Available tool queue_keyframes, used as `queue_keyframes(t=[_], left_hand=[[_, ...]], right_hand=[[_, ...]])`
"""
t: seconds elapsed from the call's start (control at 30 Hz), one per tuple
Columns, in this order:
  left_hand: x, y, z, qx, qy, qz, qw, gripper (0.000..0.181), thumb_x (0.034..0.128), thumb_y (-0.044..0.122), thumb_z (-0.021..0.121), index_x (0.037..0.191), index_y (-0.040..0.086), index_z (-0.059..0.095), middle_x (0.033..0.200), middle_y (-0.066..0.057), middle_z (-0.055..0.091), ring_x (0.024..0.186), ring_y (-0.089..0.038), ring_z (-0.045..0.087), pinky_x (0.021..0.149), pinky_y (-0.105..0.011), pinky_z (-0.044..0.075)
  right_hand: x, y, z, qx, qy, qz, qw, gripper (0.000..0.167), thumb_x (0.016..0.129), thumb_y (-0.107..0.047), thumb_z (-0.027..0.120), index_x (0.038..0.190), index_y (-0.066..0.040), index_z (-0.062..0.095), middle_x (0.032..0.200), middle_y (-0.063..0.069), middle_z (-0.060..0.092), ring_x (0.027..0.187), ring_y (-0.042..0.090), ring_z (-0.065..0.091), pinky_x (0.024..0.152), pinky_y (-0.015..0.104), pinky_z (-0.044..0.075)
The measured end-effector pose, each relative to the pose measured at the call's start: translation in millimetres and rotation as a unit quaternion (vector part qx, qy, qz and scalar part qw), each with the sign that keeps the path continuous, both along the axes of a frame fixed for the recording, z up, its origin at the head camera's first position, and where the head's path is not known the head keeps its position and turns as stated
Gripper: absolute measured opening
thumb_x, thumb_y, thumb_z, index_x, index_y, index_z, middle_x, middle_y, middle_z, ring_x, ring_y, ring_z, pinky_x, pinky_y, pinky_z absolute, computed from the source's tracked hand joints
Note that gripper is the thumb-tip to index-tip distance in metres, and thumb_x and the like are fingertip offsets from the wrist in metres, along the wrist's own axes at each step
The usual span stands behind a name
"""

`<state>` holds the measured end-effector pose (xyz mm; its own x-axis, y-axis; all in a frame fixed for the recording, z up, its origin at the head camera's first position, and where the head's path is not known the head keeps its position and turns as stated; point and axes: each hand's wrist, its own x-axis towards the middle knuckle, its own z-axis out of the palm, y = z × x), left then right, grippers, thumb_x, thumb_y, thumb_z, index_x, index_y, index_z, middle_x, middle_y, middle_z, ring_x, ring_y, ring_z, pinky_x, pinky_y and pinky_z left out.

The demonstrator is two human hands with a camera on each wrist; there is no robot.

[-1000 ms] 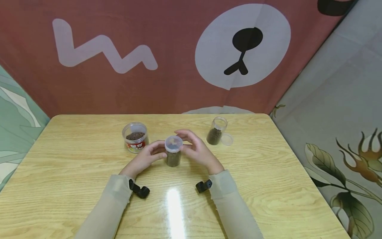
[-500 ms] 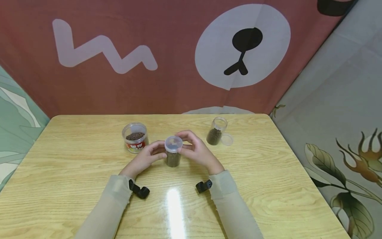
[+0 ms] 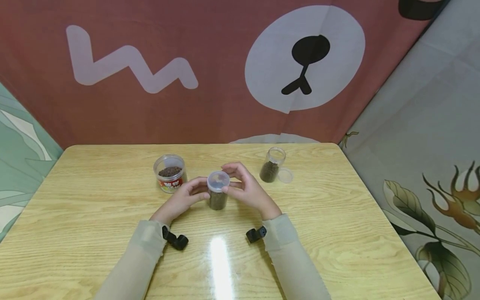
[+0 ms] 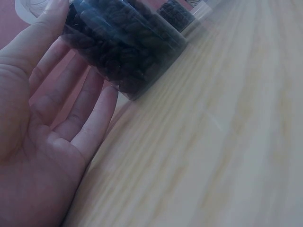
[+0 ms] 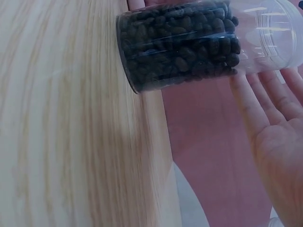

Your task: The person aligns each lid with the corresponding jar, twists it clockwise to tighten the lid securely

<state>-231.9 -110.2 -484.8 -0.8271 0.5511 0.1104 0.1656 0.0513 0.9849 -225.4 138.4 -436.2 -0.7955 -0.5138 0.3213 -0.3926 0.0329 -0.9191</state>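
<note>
Clear jar (image 3: pixel 217 201) stood upright on table (image 3: pixel 337 250), dark beans (image 5: pixel 180 47) partway up, lid (image 3: pixel 218 181) on top, left hand (image 3: pixel 183 197) clamped fingers on jar, right hand (image 3: pixel 247 191) pinched lid.

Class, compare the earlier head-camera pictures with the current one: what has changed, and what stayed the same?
The thumb of the right hand has shifted slightly around the lid of the middle jar, toward the near side; no hold was visibly taken or released. The left hand, middle jar, printed tub, open jar and loose lid stayed put.
</note>
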Motion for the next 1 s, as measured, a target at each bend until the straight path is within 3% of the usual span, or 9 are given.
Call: queue_keyframes(t=[0.17,0.33,0.57,0.8,1.0], left_hand=[[-0.7,0.7,-0.8,0.003,-0.001,-0.001,1.0000,0.047,0.0995,0.011,0.065,0.143,0.000,0.051,0.142,-0.022,0.055,0.132,-0.039,0.052,0.106,-0.034,0.046],[-1.1,0.8,-1.0,0.004,-0.001,-0.001,1.0000,0.048,0.0992,0.012,0.065,0.143,0.000,0.051,0.142,-0.022,0.055,0.132,-0.039,0.052,0.105,-0.031,0.047],[-0.7,1.2,-1.4,0.008,0.000,0.000,1.0000,0.048,0.0987,0.011,0.066,0.142,-0.002,0.051,0.141,-0.022,0.055,0.131,-0.038,0.053,0.103,-0.028,0.047],[-0.6,1.6,-1.1,0.009,0.003,0.001,1.0000,0.048,0.0986,0.011,0.066,0.142,-0.003,0.051,0.140,-0.023,0.056,0.130,-0.038,0.053,0.104,-0.027,0.047],[-0.5,1.6,-0.4,0.008,0.003,0.002,1.0000,0.048,0.0984,0.011,0.066,0.142,-0.003,0.051,0.141,-0.024,0.056,0.131,-0.039,0.053,0.104,-0.027,0.046]], right_hand=[[0.9,1.8,0.7,-0.010,0.022,0.031,0.9992,0.047,0.102,-0.008,0.059,0.145,0.005,0.044,0.135,0.024,0.051,0.122,0.028,0.053,0.102,0.042,0.052],[1.0,2.0,0.4,-0.017,0.021,0.041,0.9988,0.046,0.103,-0.012,0.057,0.144,0.005,0.047,0.140,0.022,0.050,0.123,0.024,0.053,0.105,0.042,0.050],[1.7,1.4,0.0,-0.015,-0.004,0.032,0.9994,0.044,0.100,-0.007,0.061,0.141,0.004,0.048,0.135,0.021,0.053,0.123,0.023,0.055,0.104,0.042,0.050],[1.3,1.1,0.9,0.000,0.000,0.006,1.0000,0.042,0.095,0.007,0.063,0.133,0.006,0.047,0.133,0.022,0.051,0.122,0.029,0.054,0.104,0.041,0.050],[-0.2,2.0,0.5,0.003,-0.009,0.008,0.9999,0.042,0.096,0.000,0.065,0.134,0.004,0.047,0.133,0.019,0.051,0.123,0.030,0.054,0.105,0.040,0.050]])
